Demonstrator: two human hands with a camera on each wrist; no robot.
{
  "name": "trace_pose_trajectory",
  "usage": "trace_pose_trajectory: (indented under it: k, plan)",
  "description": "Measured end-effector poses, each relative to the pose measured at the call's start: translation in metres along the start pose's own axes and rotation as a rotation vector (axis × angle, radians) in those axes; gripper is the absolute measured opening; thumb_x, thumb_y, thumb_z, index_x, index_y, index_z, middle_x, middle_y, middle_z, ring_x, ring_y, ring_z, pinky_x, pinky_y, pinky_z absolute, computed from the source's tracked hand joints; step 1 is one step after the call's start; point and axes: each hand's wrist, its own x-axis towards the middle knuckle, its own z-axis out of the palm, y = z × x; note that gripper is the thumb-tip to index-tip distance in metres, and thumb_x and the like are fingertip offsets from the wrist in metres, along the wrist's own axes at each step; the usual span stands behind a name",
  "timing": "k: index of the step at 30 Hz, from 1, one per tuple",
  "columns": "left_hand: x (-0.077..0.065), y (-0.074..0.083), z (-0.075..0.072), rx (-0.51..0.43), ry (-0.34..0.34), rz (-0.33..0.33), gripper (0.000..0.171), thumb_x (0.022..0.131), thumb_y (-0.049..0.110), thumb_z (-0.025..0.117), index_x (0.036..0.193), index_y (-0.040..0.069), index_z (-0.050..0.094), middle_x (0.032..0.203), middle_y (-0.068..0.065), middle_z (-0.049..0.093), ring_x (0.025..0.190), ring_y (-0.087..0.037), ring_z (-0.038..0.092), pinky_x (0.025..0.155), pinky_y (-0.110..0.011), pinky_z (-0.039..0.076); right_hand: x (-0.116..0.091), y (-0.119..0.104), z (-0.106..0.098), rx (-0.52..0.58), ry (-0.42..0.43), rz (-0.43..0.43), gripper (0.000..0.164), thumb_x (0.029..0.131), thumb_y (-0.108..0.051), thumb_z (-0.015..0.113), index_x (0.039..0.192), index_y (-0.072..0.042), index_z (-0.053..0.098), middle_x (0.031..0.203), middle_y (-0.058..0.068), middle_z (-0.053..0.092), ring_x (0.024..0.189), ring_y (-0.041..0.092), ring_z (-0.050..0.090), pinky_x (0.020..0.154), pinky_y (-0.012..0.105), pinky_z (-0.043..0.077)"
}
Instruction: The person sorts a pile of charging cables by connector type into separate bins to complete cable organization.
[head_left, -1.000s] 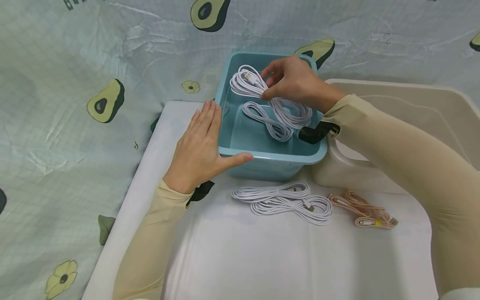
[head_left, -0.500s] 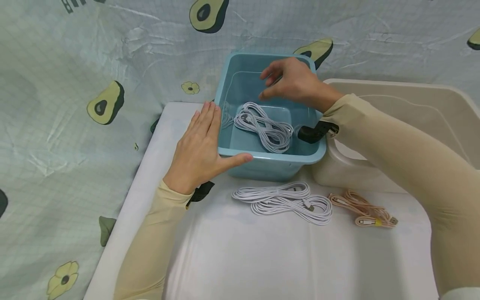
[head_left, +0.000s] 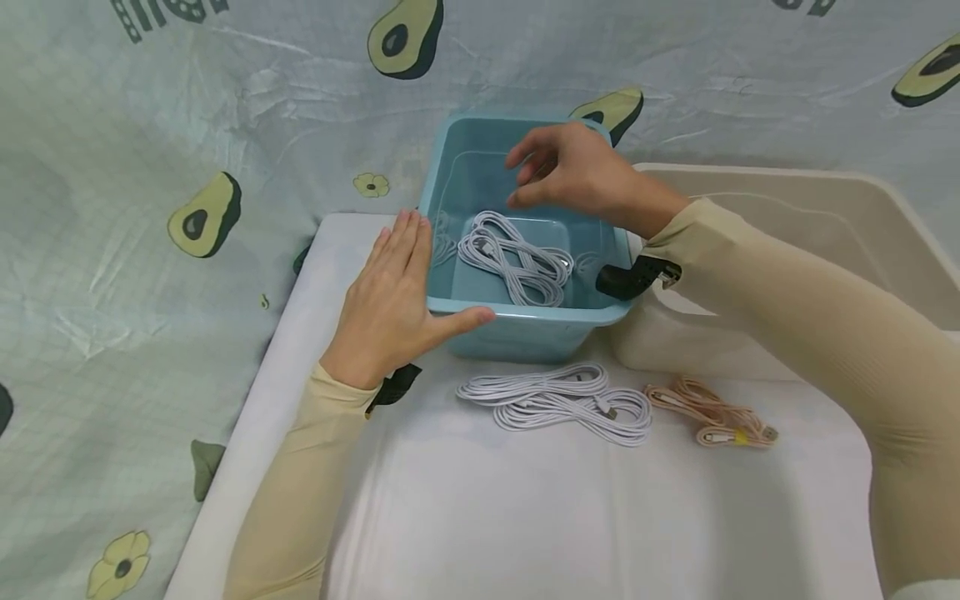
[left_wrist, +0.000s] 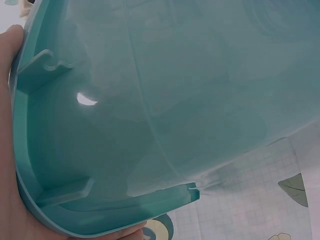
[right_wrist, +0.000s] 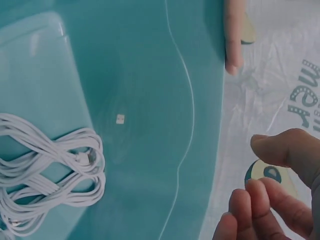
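Bundled white charging cables (head_left: 528, 271) lie on the floor of a blue plastic tub (head_left: 525, 315); a USB plug shows among the loops in the right wrist view. Over the tub hangs my right hand (head_left: 577, 177), its fingers loosely bent, with a gap between thumb and fingertips and nothing held. My left hand (head_left: 386, 304) lies with straight fingers along the tub's left rim, its thumb stretched over the front corner. From the left wrist, the tub's outer wall (left_wrist: 165, 100) fills most of the view.
In front of the tub, coiled white cables (head_left: 562, 402) lie on the white tabletop (head_left: 525, 517). A peach-coloured cable bundle (head_left: 712, 414) sits to their right. A large beige bin (head_left: 757, 179) stands right beside the tub, partly hidden by my right arm.
My right hand has let go of a white cable bundle, which dropped onto the other one in the tub. The left hand stays at the rim; the whole view has shifted slightly.
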Motion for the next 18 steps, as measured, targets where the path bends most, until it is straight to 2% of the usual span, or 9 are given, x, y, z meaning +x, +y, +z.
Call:
trace_pose_trajectory:
  k: [8, 13, 18]
  plan:
    - [0.004, -0.007, 0.000, -0.007, -0.017, -0.004, 0.126, 0.082, 0.080, 0.065, 0.164, -0.003, 0.017, 0.173, -0.020, 0.018, 0.165, -0.031, 0.013, 0.137, -0.045, 0.008, -0.010, -0.003, 0.004, 0.058, 0.001, -0.086, 0.034, 0.089, -0.020, 0.082, 0.120, -0.013, 0.072, 0.098, -0.003, 0.068, 0.092, 0.014, 0.067, 0.080, 0.025, 0.055]
    - [0.006, -0.012, 0.000, -0.006, -0.017, -0.005, 0.125, 0.083, 0.079, 0.065, 0.164, -0.003, 0.017, 0.174, -0.020, 0.016, 0.165, -0.031, 0.012, 0.137, -0.045, 0.008, -0.018, -0.004, 0.009, 0.067, -0.022, -0.144, 0.032, 0.088, -0.018, 0.082, 0.118, -0.013, 0.073, 0.097, -0.001, 0.070, 0.093, 0.015, 0.068, 0.084, 0.025, 0.057]
    - [0.007, -0.016, -0.001, -0.011, -0.019, -0.010, 0.124, 0.084, 0.077, 0.066, 0.164, -0.002, 0.016, 0.174, -0.018, 0.013, 0.165, -0.031, 0.012, 0.137, -0.046, 0.007, -0.029, -0.009, 0.013, 0.122, -0.065, -0.200, 0.031, 0.087, -0.013, 0.083, 0.116, -0.013, 0.074, 0.096, 0.000, 0.070, 0.088, 0.017, 0.069, 0.083, 0.025, 0.059]
